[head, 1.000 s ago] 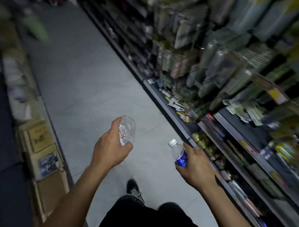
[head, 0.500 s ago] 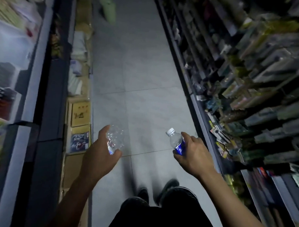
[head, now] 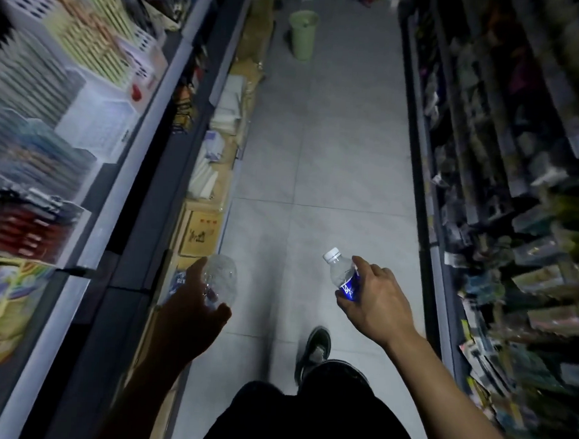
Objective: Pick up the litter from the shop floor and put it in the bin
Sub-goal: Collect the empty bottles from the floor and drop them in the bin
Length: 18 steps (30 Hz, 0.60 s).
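Head view, looking down the aisle: the left hand (head: 191, 301) has its fingers wrapped round a crumpled clear bottle (head: 220, 279), and the right hand (head: 376, 297) clasps a blue-labelled bottle (head: 343, 276) by its middle, white cap pointing up and away. Both bottles ride in front of the person at about the same height, well apart from each other. Far ahead, the green bin (head: 303, 34) stands on the grey floor (head: 324, 161) beside the left shelves (head: 97, 118).

By the look of them, both bottles are empty and feather-light. The clear one is already crushed, so it should give and crackle under a squeeze; a loose wrap round its body seems enough. The labelled one keeps its shape and looks smooth, maybe a bit slick, so the label band where the fingers sit now seems the best place to hold.

Compared with half a second ago, the bin is larger and sharper in view, the boxes along the left have slid closer, and a dark shoe (head: 314, 351) now steps forward. One second ago the view faced the right-hand shelves (head: 514, 196); now it points straight down the aisle. Both holds look unchanged.
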Motion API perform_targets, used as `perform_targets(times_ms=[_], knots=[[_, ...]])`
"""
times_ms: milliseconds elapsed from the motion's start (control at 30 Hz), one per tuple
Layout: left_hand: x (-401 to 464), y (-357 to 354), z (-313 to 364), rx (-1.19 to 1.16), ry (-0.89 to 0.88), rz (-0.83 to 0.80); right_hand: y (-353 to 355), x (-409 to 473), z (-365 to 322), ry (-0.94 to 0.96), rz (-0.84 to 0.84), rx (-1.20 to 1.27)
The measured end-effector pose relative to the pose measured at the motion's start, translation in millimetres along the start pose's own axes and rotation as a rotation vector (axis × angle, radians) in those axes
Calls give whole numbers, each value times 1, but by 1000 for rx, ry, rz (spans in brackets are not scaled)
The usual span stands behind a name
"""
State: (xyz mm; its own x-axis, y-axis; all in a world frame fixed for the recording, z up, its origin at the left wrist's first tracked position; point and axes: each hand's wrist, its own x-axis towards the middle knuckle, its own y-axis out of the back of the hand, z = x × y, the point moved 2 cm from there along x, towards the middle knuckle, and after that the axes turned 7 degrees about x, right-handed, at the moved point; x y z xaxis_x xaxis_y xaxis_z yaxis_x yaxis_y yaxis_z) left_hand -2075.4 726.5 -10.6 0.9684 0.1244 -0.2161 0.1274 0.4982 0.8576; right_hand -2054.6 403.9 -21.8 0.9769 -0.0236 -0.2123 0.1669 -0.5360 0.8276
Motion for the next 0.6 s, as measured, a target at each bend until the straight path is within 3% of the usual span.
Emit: perform_targets(times_ms=[267, 600], knots=[[68, 5, 37, 4, 47, 128, 28, 130, 2, 99, -82, -33], [177, 19, 45, -15, 260, 119, 51, 286, -31, 193, -90, -47]])
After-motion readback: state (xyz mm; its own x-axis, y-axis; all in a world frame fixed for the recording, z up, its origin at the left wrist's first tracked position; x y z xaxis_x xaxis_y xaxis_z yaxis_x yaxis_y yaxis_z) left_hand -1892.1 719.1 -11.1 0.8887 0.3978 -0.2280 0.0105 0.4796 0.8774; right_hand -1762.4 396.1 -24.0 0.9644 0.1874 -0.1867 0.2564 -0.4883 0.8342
